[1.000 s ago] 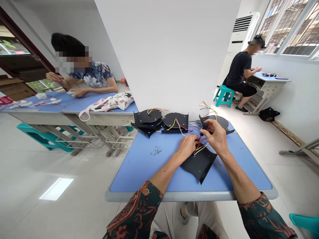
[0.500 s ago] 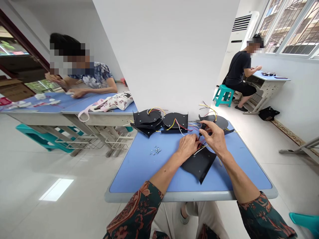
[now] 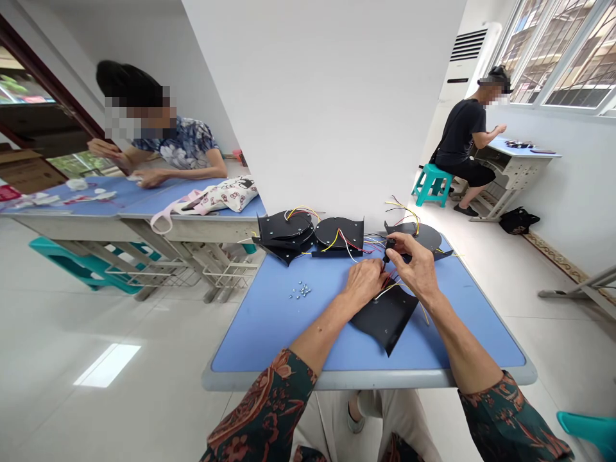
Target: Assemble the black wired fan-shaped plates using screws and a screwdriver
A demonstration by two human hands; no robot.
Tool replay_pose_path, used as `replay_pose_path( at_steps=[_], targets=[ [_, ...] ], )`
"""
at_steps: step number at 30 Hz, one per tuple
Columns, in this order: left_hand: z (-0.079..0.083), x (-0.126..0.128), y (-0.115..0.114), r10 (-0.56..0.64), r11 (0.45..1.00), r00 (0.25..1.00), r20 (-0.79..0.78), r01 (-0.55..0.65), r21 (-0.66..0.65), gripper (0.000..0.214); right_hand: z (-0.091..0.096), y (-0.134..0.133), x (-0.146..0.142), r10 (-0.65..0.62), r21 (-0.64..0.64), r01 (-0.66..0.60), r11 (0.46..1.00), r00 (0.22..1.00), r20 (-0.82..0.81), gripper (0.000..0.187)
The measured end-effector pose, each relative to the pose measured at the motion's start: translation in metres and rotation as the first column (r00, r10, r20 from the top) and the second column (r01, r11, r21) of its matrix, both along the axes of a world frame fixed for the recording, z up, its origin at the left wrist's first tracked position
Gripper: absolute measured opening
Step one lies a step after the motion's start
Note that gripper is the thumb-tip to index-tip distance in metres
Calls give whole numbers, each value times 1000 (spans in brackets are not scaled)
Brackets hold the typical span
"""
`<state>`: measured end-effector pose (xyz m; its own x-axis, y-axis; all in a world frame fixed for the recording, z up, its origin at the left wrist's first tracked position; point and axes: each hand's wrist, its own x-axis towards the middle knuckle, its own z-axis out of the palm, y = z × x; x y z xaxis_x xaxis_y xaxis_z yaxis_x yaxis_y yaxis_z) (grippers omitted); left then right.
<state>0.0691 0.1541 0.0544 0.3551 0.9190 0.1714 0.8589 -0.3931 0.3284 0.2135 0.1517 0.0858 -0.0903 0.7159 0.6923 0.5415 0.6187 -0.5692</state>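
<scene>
1. Well, the left hand (image 3: pixel 363 282) is curling half closed over the red, yellow and white wires (image 3: pixel 387 287), and its fingers are hiding the spot, so I cannot tell whether it is gripping them firmly.
2. The right hand (image 3: pixel 416 266) is closing around a small black-handled screwdriver (image 3: pixel 389 247) and pointing it down beside the left hand; the tip is getting lost among the wires.
3. A black fan-shaped plate (image 3: pixel 385 317) is lying flat on the blue table (image 3: pixel 366 378), just below both hands.
4. A black disc assembly (image 3: pixel 414 236) is sitting just beyond the right hand, while a second disc assembly (image 3: pixel 339 234) and a stacked pile of them (image 3: pixel 283 231) are trailing wires along the far edge.
5. Small silvery screws (image 3: pixel 302 290) are lying scattered left of the left hand.
6. Farther off, a co-worker (image 3: pixel 462 131) is sitting at a desk by the windows, and another (image 3: pixel 183 144) is leaning over the next table.
</scene>
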Motion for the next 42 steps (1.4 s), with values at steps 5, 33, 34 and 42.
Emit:
replay_pose_path(
  at_steps=[5, 33, 34, 42],
  targets=[
    [0, 1, -2, -8, 1000, 1000, -25, 8, 18, 23, 4, -1, -2, -74, 81, 72, 994, 997, 15, 27],
    [13, -149, -41, 175, 974, 984, -45, -166, 157, 14, -15, 18, 9, -76, 96, 108, 989, 955, -286, 29],
    [7, -159, -47, 165, 975, 985, -53, -155, 159, 13, -15, 17, 7, -69, 105, 100, 989, 961, -270, 29],
    [-29, -176, -68, 91, 969, 996, 18, -92, 231, 4, -17, 22, 14, -83, 101, 118, 988, 950, -302, 30]
  ],
)
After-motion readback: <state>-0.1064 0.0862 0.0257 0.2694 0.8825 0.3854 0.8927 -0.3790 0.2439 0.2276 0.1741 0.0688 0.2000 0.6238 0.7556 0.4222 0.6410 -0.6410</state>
